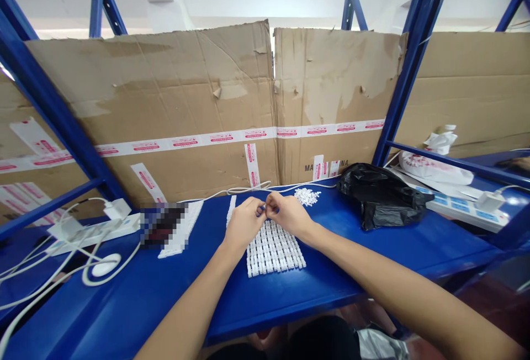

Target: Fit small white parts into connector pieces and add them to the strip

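Observation:
My left hand [245,221] and my right hand [285,212] meet over the far end of a white mat of small linked pieces [275,250] on the blue table. Fingers of both hands are pinched together at nearly the same spot. Whatever is between the fingertips is too small or hidden to make out. Just beyond my right hand lies a loose pile of small white pieces [307,196]. A narrow white strip [231,205] shows behind my left hand, partly covered by it.
Left of the mat lie another white strip [182,233] and a blurred-out dark object [164,226]. Further left are a power strip [97,234] with cables and a round white device [106,265]. A black plastic bag [383,197] sits right. Cardboard [186,95] walls the back.

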Motion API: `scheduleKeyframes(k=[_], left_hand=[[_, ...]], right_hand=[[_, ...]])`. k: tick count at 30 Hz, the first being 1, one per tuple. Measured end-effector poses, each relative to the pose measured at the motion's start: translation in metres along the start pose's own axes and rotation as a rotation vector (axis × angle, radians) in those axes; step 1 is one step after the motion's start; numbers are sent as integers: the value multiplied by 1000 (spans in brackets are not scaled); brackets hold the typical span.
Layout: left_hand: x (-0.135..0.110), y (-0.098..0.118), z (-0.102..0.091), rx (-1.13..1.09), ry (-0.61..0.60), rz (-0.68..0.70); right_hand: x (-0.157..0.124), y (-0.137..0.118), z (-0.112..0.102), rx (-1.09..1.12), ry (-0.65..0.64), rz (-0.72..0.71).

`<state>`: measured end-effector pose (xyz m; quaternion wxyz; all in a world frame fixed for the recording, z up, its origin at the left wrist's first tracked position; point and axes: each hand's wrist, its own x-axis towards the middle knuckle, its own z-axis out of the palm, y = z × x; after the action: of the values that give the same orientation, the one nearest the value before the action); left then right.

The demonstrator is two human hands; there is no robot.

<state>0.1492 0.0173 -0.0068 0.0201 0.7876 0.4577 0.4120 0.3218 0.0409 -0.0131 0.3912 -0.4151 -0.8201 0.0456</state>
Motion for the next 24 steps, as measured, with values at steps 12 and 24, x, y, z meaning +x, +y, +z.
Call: scheduleKeyframes(k=[12, 24], left_hand=[[4, -44, -59, -502, -31, -488], [-10, -62, -105, -299, -662, -717]], right_hand=[[7, 80, -50, -544, -25, 306], [6, 72, -35, -360, -88, 182]])
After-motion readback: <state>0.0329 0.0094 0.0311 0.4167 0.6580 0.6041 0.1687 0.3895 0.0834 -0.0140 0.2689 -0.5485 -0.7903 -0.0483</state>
